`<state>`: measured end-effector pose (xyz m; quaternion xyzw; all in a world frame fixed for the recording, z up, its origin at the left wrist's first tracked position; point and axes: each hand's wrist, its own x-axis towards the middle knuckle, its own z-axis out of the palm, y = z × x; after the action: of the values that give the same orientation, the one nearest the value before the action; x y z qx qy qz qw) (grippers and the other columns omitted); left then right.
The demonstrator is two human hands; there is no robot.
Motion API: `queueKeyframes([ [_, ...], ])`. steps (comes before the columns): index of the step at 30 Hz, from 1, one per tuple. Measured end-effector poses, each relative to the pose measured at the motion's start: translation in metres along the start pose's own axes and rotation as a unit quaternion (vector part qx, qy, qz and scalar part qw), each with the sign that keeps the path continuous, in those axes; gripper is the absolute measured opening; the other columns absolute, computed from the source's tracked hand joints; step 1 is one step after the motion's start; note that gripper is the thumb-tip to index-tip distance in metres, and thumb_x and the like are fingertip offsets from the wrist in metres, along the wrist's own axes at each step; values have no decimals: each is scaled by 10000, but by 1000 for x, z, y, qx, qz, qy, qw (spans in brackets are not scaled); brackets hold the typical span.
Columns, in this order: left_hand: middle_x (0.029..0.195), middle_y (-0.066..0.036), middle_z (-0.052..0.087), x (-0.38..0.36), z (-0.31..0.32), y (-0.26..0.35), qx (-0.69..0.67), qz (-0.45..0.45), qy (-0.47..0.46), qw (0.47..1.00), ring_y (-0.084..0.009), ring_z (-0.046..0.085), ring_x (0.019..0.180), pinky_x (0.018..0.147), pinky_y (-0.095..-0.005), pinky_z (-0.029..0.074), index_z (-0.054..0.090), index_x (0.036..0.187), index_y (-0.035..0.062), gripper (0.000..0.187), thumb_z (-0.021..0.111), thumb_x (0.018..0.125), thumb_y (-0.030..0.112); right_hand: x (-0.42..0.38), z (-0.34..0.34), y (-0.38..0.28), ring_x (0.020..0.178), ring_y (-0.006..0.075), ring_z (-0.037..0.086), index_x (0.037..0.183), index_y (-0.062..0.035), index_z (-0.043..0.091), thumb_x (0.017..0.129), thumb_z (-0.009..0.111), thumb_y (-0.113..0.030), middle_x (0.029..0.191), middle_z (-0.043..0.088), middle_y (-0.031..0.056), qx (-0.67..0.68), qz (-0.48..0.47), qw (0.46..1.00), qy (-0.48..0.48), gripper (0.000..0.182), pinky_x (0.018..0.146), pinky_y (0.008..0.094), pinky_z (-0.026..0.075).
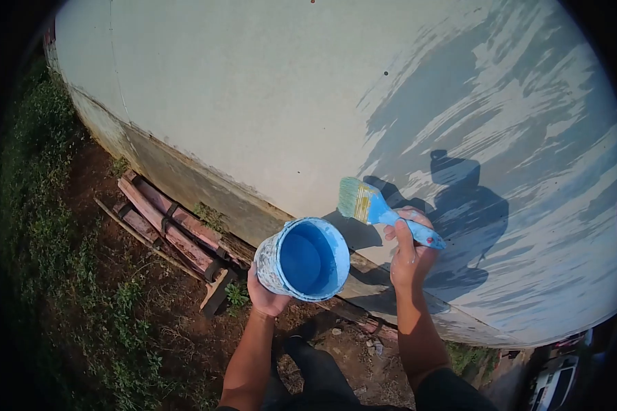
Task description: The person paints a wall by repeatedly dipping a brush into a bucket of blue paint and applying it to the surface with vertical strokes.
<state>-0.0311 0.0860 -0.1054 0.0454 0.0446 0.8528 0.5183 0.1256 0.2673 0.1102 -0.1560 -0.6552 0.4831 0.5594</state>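
Note:
My left hand [266, 296] grips a paint-splattered bucket [270, 266] from its lower left side. Blue paint [300, 260] lies inside it, and the bucket's mouth is tilted toward me. In my right hand [413, 253] is a wide paintbrush [385, 214], held by its blue, paint-smeared handle. Its pale bristles point left, above and to the right of the bucket, apart from it. Behind both hands stands a pale wall [240, 103]. Streaky blue-grey brush strokes cover the wall's right part. Paint specks show on my right hand.
Reddish wooden planks [168, 226] lie at the wall's foot on the left. Green weeds [127, 322] and brown soil spread below. My shadow [466, 212] falls on the wall. A white vehicle [557, 383] stands at the lower right.

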Motion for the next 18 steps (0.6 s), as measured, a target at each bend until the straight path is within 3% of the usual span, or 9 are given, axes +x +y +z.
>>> queueKeyframes([
  [1,1674,-178,501,-2,-3,0,5,5,19,1000,-407,499,1511,1258,-610,393,468,1650,100,822,458,1075,688,7,2,-1,880,217,742,1196,37,710,1025,701,32,1255,707,188,-29,5,999,-17,171,799,372,597],
  [5,1665,-180,509,-24,-4,3,-4,31,36,999,-404,514,1495,1250,-607,409,469,1648,99,808,443,1087,679,38,26,29,922,236,758,1142,39,742,988,755,28,1200,747,177,-110,-38,988,-101,154,844,374,605],
  [7,1666,-178,507,-41,-3,7,-11,39,45,998,-404,513,1495,1249,-608,410,468,1649,101,808,439,1088,682,58,42,39,946,251,760,1095,46,759,947,799,20,1108,780,171,-206,-140,950,-189,156,879,361,597],
  [12,1688,-169,473,-82,10,22,-10,87,59,994,-405,486,1512,1248,-615,412,450,1661,111,811,442,1087,685,105,62,-8,970,281,771,1076,53,760,930,815,10,1094,791,182,-226,-169,940,-193,162,883,364,590],
  [14,1687,-163,472,-97,9,29,-8,94,64,993,-402,480,1516,1254,-617,405,447,1661,118,814,451,1081,688,106,67,-35,991,316,777,1077,50,748,929,817,7,1097,787,190,-249,-305,911,-125,169,877,383,605],
  [18,1679,-151,485,-123,11,39,3,114,95,989,-401,490,1509,1245,-617,415,448,1662,140,828,456,1065,713,65,62,-41,981,344,781,1073,53,748,933,813,-12,1078,787,195,-261,-271,920,-106,167,857,395,610],
])
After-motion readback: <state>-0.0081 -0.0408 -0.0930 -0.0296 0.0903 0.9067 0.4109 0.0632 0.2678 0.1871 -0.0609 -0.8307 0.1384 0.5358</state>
